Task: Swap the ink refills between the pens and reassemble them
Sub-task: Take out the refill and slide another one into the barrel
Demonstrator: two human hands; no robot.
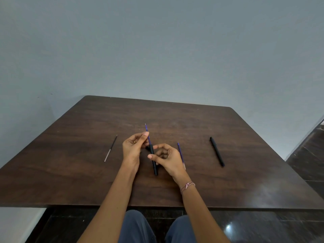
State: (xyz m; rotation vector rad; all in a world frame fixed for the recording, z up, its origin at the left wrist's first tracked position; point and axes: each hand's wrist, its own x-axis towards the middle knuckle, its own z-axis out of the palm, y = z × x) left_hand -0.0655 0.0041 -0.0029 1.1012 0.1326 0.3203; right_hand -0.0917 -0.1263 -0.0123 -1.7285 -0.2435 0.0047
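Observation:
My left hand [132, 149] pinches a thin blue refill [147, 132] that sticks partway out of the top of a black pen barrel [153, 160]. My right hand [166, 157] grips that barrel around its middle, holding it nearly upright above the table. A second blue refill [180, 153] lies on the table just right of my right hand. A black refill [111, 148] with a pale end lies to the left of my left hand. Another black pen [217, 151] lies further right.
The dark wooden table [87, 181] stands against a grey wall. Its near edge runs above my knees [140, 227]. Dark tiled floor [306, 155] shows at the right.

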